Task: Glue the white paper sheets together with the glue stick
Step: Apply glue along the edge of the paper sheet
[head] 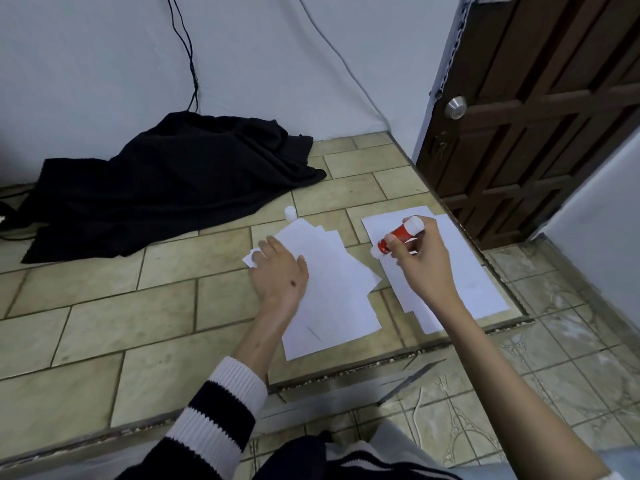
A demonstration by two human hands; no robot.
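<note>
Striped sleeve (pixel 221 407), left fingertips (pixel 258 252) hidden by paper stack (pixel 332 289)

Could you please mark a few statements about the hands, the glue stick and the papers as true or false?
1. The right hand holds the red glue stick. True.
2. The left hand is lifted clear of the paper stack. False: it rests on the stack.
3. The white cap stands on the floor beyond the stack. True.
4. The cap is on the glue stick. False: it is off.
5. All sheets lie in one pile. False: more sheets lie separately to the right.
</note>
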